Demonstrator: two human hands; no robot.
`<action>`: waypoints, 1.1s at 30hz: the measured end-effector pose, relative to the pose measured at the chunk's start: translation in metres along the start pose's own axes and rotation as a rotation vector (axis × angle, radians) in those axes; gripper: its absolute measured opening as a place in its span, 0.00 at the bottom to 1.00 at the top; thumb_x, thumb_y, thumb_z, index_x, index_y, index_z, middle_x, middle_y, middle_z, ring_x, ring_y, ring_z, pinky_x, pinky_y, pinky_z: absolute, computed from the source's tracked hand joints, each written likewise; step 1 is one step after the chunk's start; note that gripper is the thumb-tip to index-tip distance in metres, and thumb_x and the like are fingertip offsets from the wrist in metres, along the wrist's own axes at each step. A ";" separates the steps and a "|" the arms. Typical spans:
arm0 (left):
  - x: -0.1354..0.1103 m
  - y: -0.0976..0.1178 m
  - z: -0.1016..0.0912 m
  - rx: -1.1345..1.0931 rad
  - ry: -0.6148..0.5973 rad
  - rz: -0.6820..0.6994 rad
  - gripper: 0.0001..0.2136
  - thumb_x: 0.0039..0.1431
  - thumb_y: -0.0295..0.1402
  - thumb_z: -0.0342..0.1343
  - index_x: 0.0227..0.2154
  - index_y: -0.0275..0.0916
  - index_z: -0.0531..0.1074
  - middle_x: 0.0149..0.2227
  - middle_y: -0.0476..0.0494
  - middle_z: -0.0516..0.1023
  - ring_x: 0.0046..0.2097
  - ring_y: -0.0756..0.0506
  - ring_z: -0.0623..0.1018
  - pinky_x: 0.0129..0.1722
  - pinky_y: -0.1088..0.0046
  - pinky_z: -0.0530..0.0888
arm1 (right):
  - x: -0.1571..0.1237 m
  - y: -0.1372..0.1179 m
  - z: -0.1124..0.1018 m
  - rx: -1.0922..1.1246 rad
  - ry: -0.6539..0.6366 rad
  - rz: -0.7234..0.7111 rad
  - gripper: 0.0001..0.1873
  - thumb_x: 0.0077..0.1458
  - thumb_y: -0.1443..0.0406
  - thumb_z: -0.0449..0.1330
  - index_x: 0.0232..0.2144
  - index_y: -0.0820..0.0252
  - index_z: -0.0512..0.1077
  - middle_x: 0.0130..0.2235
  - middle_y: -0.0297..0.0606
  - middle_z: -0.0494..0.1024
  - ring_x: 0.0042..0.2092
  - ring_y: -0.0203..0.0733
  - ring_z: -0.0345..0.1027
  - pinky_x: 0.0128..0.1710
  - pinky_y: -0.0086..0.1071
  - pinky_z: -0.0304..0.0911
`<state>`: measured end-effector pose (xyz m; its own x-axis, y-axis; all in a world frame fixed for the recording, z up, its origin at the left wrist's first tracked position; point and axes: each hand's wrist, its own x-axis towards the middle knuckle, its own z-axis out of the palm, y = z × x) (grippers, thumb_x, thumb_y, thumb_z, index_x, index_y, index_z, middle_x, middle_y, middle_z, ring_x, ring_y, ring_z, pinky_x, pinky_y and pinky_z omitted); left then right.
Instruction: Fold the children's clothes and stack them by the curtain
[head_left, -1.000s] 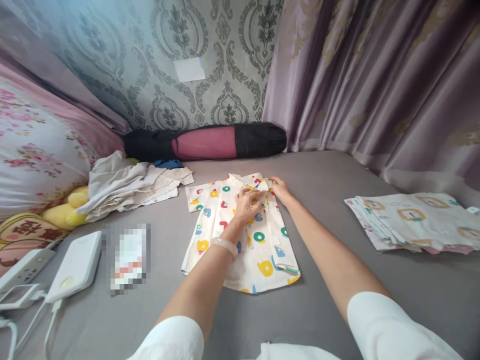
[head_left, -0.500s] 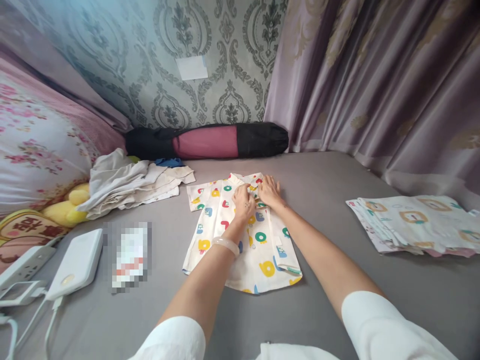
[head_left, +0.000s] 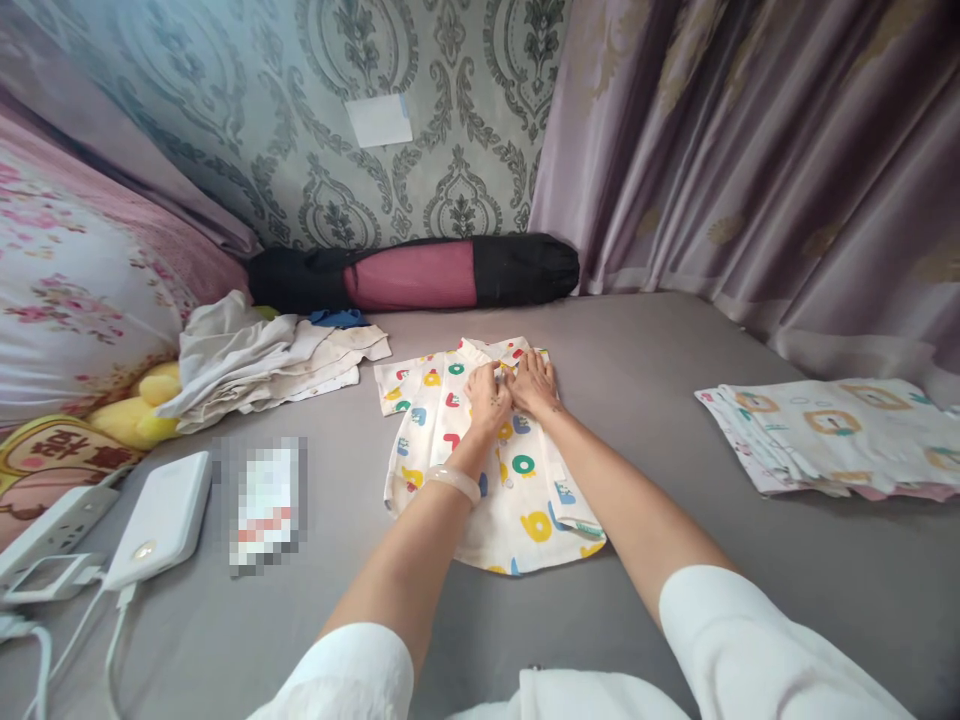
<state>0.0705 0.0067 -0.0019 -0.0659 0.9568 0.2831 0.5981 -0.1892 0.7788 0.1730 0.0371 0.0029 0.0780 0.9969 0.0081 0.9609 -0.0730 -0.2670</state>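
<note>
A small white short-sleeved shirt [head_left: 523,507] with colourful printed letter-like shapes lies on the grey sheet, collar away from me. Its left sleeve spreads out to the side; the right side is folded inward, with the right sleeve partly hidden by my arm. My left hand [head_left: 487,396], a pale bangle [head_left: 453,482] at its wrist, is closed with curled fingers on the shirt's front just below the collar. Right beside it, my right hand [head_left: 534,385] presses on the shirt near the right shoulder, fingers stretched away from me. Its thumb side nearly meets my left hand.
Folded printed cloths [head_left: 832,435] lie at the right, and a crumpled pale cloth pile [head_left: 277,360] at the left. A white power bank [head_left: 159,520] with cables, a power strip [head_left: 52,525] and a blurred packet [head_left: 262,507] are nearer left. A long black-and-pink bag [head_left: 412,275] lies along the wall.
My right hand has slid slightly nearer to my left hand, its fingers closer together. The shirt's lower left edge has shifted inward. The view has tilted slightly.
</note>
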 end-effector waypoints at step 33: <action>-0.096 -0.059 -0.125 0.595 -0.369 0.050 0.29 0.66 0.46 0.44 0.64 0.33 0.57 0.70 0.28 0.53 0.71 0.34 0.51 0.68 0.52 0.50 | -0.166 0.044 -0.014 -0.032 -0.187 -0.356 0.35 0.66 0.50 0.37 0.70 0.57 0.49 0.72 0.40 0.39 0.72 0.45 0.30 0.70 0.52 0.31</action>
<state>-0.0589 -0.1020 -0.0052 0.1855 0.9825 0.0195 0.9360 -0.1827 0.3010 0.2060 -0.1316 0.0036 -0.3077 0.9480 -0.0811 0.9272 0.2796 -0.2493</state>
